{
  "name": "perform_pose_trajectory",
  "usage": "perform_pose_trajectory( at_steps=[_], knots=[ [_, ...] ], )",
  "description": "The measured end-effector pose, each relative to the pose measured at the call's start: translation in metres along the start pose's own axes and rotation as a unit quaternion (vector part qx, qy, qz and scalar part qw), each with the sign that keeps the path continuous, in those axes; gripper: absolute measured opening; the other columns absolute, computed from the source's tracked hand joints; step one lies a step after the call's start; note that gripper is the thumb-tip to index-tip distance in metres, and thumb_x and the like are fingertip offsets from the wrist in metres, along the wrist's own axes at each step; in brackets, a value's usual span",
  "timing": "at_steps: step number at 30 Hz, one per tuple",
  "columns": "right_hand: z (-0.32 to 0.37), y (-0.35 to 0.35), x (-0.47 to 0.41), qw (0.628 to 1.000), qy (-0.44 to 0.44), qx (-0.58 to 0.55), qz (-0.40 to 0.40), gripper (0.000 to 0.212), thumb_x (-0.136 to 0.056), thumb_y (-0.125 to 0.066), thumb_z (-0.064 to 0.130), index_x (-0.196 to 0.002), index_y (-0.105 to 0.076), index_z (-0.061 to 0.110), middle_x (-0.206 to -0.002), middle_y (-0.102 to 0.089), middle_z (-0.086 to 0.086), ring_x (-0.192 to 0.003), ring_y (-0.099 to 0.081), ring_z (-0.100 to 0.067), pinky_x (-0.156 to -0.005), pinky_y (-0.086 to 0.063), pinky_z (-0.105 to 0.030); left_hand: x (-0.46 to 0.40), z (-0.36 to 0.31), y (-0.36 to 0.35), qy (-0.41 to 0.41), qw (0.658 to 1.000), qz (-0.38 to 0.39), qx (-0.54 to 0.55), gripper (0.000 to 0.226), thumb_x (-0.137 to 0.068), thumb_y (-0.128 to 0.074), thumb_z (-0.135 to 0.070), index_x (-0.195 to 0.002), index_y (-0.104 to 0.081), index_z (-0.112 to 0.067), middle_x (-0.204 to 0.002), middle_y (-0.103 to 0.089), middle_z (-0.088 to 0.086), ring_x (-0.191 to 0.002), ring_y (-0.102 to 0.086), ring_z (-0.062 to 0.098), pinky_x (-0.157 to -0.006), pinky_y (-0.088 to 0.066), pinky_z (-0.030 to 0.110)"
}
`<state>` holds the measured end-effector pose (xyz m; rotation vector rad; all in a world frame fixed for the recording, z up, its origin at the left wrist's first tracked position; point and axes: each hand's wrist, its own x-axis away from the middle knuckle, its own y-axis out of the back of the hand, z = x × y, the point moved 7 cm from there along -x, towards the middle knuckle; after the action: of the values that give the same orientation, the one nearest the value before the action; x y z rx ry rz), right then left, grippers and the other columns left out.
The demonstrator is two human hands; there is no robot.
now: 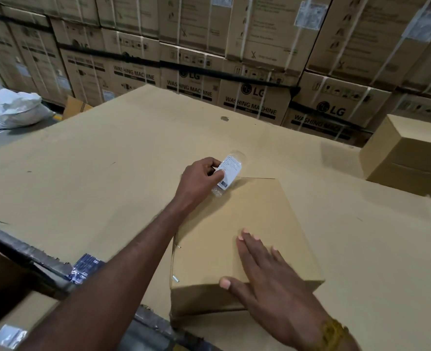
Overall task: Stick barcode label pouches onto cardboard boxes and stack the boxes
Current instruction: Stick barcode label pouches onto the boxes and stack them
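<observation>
Big brown washing machine boxes [250, 97] fill the wall behind, tied with white straps. In front of them lies a wide cardboard sheet [95, 160], and that is my work top.

My box [237, 239] sits at the near edge of the sheet, close to me. It is small, plain and brown, with its top shut flat. I think it sits close so I can reach all of it.

My right hand [267, 272] lies flat on the near part of its top. My fingers are straight and spread, and they hold nothing. I press down like this, I think, so the box will not slide when I stick the pouch on.

My left hand [199, 181] pinches the pouch [228, 171] between thumb and fingers. It is at the far left corner of the box, and I cannot tell if it touches the top yet. The pouch is clear plastic with a white label inside. I can see a small barcode on the label.

Another plain box [409, 155] sits at the far right edge of the sheet, well apart from mine. My box may go there later.
</observation>
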<state>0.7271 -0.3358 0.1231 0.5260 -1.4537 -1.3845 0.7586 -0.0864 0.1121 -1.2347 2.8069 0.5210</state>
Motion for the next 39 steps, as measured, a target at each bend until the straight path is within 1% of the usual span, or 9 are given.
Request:
perform_pose_trajectory(
  at_steps=[6, 15, 18, 25, 27, 31, 33, 37, 39],
  knots=[
    [-0.026, 0.023, -0.077, 0.999, -0.016, -0.025, -0.042, 0.081, -0.097, -0.017, 0.067, -0.158, 0.006, 0.02, -0.165, 0.015, 0.006, -0.151, 0.01, -0.009, -0.124, 0.004, -0.036, 0.0, 0.0, 0.0, -0.007, 1.0, 0.001, -0.012, 0.025, -0.078, -0.059, -0.036, -0.095, -0.073, -0.025, -0.081, -0.075, -0.005, -0.076, -0.07, 0.019, -0.071, -0.053, 0.038],
    [0.01, -0.003, 0.001, 0.998, 0.059, -0.005, 0.005, 0.099, -0.071, 0.005, 0.081, -0.154, 0.021, 0.03, -0.153, 0.035, 0.018, -0.144, 0.028, -0.002, -0.12, 0.015, -0.031, 0.0, 0.001, 0.001, -0.003, 1.0, -0.014, 0.006, 0.022, -0.077, -0.06, -0.034, -0.092, -0.071, -0.023, -0.078, -0.073, 0.002, -0.067, -0.061, 0.014, -0.066, -0.048, 0.033],
    [-0.001, 0.006, -0.024, 0.997, 0.081, 0.001, -0.011, 0.086, -0.084, -0.006, 0.076, -0.156, 0.011, 0.033, -0.159, 0.023, 0.02, -0.148, 0.019, -0.003, -0.121, 0.011, -0.031, -0.002, 0.003, 0.001, 0.0, 1.0, -0.013, -0.001, 0.02, -0.078, -0.06, -0.034, -0.091, -0.071, -0.024, -0.079, -0.072, 0.007, -0.068, -0.06, 0.015, -0.065, -0.047, 0.035],
    [-0.099, 0.06, -0.093, 0.981, -0.148, -0.044, -0.119, 0.081, -0.093, -0.017, 0.073, -0.158, -0.013, 0.024, -0.166, 0.004, -0.009, -0.153, 0.005, -0.025, -0.123, -0.002, -0.047, 0.003, -0.002, 0.001, -0.006, 1.0, -0.019, 0.008, 0.014, -0.083, -0.062, -0.027, -0.092, -0.072, -0.023, -0.072, -0.07, -0.009, -0.066, -0.061, 0.011, -0.066, -0.044, 0.03],
    [-0.066, 0.058, -0.077, 0.985, -0.043, -0.055, -0.156, 0.075, -0.095, -0.023, 0.069, -0.157, -0.015, 0.029, -0.166, 0.007, -0.005, -0.153, 0.007, -0.022, -0.123, -0.001, -0.044, 0.004, -0.003, 0.002, -0.008, 1.0, -0.015, 0.009, 0.017, -0.082, -0.061, -0.029, -0.093, -0.071, -0.022, -0.071, -0.068, -0.006, -0.065, -0.058, 0.012, -0.065, -0.043, 0.031],
    [0.007, 0.015, -0.044, 0.98, 0.197, -0.013, -0.035, 0.067, -0.094, -0.023, 0.069, -0.155, -0.009, 0.046, -0.165, 0.009, 0.01, -0.151, 0.009, -0.012, -0.123, 0.004, -0.04, 0.005, -0.006, 0.002, -0.007, 1.0, -0.007, -0.001, 0.018, -0.081, -0.06, -0.03, -0.093, -0.071, -0.022, -0.069, -0.066, -0.003, -0.064, -0.056, 0.011, -0.065, -0.04, 0.03],
    [-0.017, 0.021, -0.065, 0.986, 0.153, 0.007, -0.059, 0.065, -0.095, -0.021, 0.068, -0.155, -0.011, 0.046, -0.166, 0.004, 0.012, -0.152, 0.006, -0.013, -0.122, 0.002, -0.04, 0.007, -0.006, 0.002, -0.006, 1.0, -0.007, -0.005, 0.019, -0.082, -0.061, -0.031, -0.095, -0.07, -0.021, -0.076, -0.071, 0.006, -0.066, -0.06, 0.012, -0.067, -0.044, 0.032],
    [-0.094, 0.048, -0.084, 0.991, -0.077, -0.016, -0.104, 0.069, -0.096, -0.019, 0.069, -0.155, -0.02, 0.035, -0.166, -0.008, -0.002, -0.153, -0.001, -0.027, -0.122, -0.004, -0.052, 0.008, -0.005, 0.003, -0.005, 1.0, -0.004, -0.017, 0.016, -0.085, -0.062, -0.03, -0.096, -0.07, -0.023, -0.087, -0.072, 0.013, -0.071, -0.064, 0.017, -0.07, -0.051, 0.039],
    [-0.089, 0.053, -0.072, 0.987, -0.065, -0.03, -0.145, 0.07, -0.095, -0.019, 0.07, -0.154, -0.025, 0.032, -0.165, -0.012, -0.006, -0.153, -0.001, -0.028, -0.122, -0.004, -0.051, 0.009, -0.006, 0.003, -0.006, 1.0, -0.007, -0.022, 0.014, -0.087, -0.062, -0.029, -0.097, -0.07, -0.024, -0.087, -0.072, 0.013, -0.071, -0.065, 0.018, -0.07, -0.049, 0.036]
  ],
)
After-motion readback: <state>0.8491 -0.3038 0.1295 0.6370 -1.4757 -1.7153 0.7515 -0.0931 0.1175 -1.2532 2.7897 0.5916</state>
